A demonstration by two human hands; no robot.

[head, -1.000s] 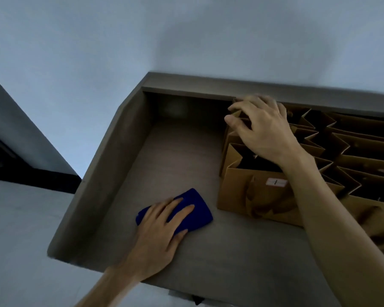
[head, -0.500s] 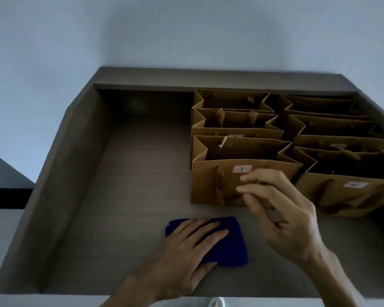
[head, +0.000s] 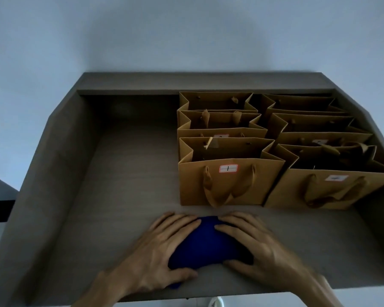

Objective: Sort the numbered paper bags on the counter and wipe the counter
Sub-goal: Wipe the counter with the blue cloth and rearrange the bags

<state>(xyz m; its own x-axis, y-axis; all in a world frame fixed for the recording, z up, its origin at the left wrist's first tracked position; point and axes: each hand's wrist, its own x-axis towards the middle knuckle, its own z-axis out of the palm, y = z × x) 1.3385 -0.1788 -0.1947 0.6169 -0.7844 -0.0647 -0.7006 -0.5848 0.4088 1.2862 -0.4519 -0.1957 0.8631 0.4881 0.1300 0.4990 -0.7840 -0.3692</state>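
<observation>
Several brown paper bags stand in two rows at the right of the grey counter (head: 124, 185). The front left bag (head: 228, 185) carries a white label marked 1. The front right bag (head: 326, 189) has a label I cannot read. A dark blue cloth (head: 206, 247) lies on the counter near the front edge, just in front of bag 1. My left hand (head: 157, 247) presses flat on the cloth's left side and my right hand (head: 259, 247) presses on its right side, fingers spread. Both hands cover the cloth's ends.
A raised grey wall (head: 53, 165) borders the counter on the left, a ledge (head: 204, 82) runs along the back, and another wall rises at the right. The counter's left half shows bare surface. A pale wall stands behind.
My right hand left the bags and came down onto the cloth beside my left hand. The cloth has shifted right, to the front of bag 1. The view has swung to face the counter squarely.
</observation>
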